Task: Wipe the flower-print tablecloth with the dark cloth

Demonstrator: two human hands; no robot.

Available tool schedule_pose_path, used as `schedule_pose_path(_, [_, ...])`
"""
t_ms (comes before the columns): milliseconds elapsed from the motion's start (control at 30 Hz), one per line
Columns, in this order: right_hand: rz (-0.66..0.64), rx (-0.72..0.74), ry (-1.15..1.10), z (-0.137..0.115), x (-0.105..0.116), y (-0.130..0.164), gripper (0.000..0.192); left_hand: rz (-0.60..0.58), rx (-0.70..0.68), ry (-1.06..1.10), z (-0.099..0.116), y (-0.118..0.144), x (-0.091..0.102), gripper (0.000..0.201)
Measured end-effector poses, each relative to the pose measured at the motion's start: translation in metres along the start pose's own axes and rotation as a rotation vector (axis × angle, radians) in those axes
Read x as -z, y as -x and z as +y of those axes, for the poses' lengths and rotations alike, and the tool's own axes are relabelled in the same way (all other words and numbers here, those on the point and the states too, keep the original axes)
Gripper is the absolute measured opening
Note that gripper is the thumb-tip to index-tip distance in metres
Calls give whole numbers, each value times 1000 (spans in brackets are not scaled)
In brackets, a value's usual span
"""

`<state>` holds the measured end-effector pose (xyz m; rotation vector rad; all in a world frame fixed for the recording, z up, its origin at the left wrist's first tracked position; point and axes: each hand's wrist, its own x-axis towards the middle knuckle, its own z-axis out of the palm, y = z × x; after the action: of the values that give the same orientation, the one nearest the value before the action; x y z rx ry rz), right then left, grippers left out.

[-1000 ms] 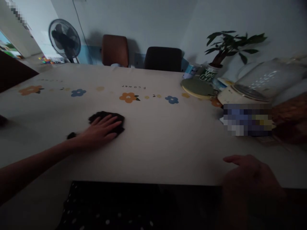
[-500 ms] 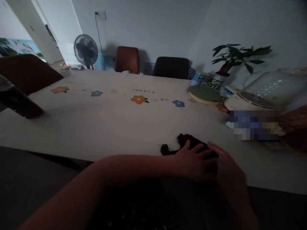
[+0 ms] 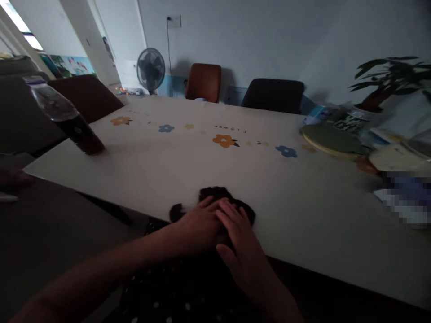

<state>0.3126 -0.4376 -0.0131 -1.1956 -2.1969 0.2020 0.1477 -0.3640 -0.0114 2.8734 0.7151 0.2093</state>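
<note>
Dark glass bottle [image 3: 63,117] stands far left of the black cloth [image 3: 215,197] at the table's [image 3: 303,215] near edge; left hand [image 3: 198,224] lies flat on the cloth, right hand [image 3: 240,244] open, overlapping it

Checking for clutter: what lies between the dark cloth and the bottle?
Only bare tablecloth between the dark cloth and bottle, in the head view.

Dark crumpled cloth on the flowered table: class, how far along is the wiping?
Done: cannot be judged; the cream flowered tablecloth shows no marks. In hand: both hands, left hand and right hand, press the dark crumpled cloth at the near edge. Left: nothing visible tells what remains.
</note>
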Motion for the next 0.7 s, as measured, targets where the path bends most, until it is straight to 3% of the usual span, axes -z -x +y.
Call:
schedule_pose_path(167, [-26,34,-142,-17,-14,-24,51,30,440,-95,-77,97,21,51])
schedule_pose_path(333, [18,2,-194,-14,-18,-24,45,81,796,-140,-159,204,47,60])
schedule_pose_path(433, [46,-20,-208,-12,-18,-22,41,107,985,-163,-196,254,60,63])
schedule_pose_path(567, [56,-52,-207,-11,-18,-21,37,217,1170,-226,-213,278,69,64])
schedule_pose_path(700, [51,-50,-210,-10,-19,-23,36,362,1191,-227,-194,259,64,61])
